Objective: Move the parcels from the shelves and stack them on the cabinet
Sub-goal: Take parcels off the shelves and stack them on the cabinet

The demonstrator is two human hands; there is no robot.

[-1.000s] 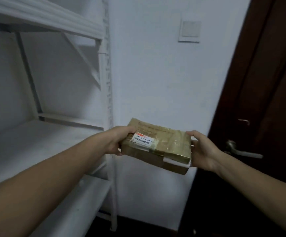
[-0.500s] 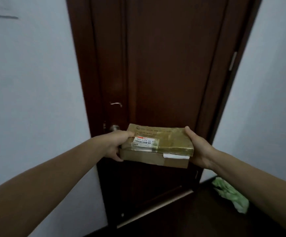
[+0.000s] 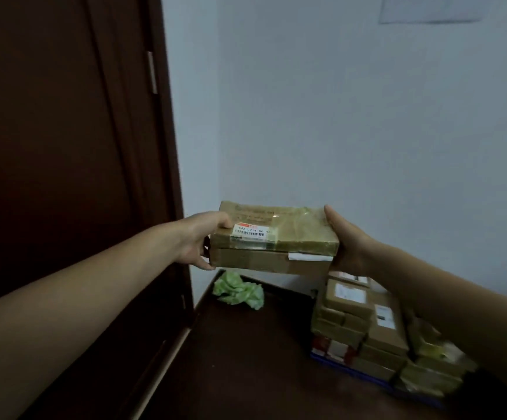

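You carry the taped cardboard parcel (image 3: 276, 237) end to end, level above the cabinet (image 3: 246, 368). Your left hand (image 3: 199, 244) grips the label end, thumb on top. Your right hand (image 3: 349, 247) cups the other end, its fingers hidden. The parcel stack (image 3: 367, 325) hugs the cabinet's right edge, likely your target. Crumpled green plastic (image 3: 238, 291) lies in the far left corner.
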